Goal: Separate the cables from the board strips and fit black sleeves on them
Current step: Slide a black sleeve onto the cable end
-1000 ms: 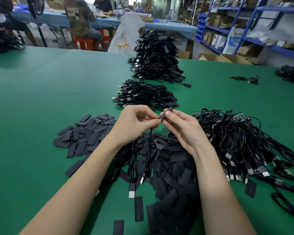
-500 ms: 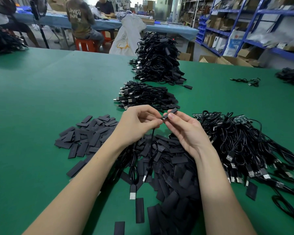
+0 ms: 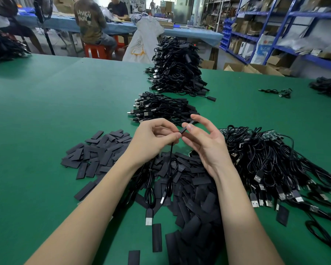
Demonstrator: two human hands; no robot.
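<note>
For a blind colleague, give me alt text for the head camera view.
Two hands work a black sleeve onto a cable end: left hand pinches the cable, right hand guides the sleeve. Loose sleeves and cable piles cover the green table.

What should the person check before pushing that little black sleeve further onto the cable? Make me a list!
1. Left hand pinches the cable: ok.
2. Right hand has a grip on the sleeve: ok, thumb and forefinger on it.
3. Sleeve lined up with the cable end: cannot tell, fingers hide the join.
4. Cable hangs free, not snagged: ok, its plug lies loose on the table.
5. Spare sleeves close by: ok.
</note>
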